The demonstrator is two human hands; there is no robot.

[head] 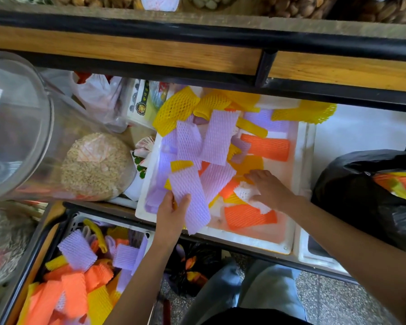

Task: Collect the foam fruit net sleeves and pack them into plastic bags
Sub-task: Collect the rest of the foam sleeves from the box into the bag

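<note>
A white foam box (301, 160) on the shelf holds several loose foam net sleeves in purple, yellow and orange. My left hand (171, 213) grips a flat purple sleeve (190, 195) at the box's near left corner, thumb on top of it. My right hand (268, 188) reaches into the box with fingers spread, resting on a white sleeve (244, 192) among orange and yellow ones. An orange sleeve (247, 216) lies just below that hand. A black plastic bag (352, 186) stands open at the right, with coloured sleeves inside.
A crate (77, 221) at lower left is heaped with more sleeves. A clear plastic jar (17, 127) lies on its side at left beside a bag of grain (96, 165). A wooden shelf rail (127, 50) runs overhead. Another black bag (192, 266) sits on the floor.
</note>
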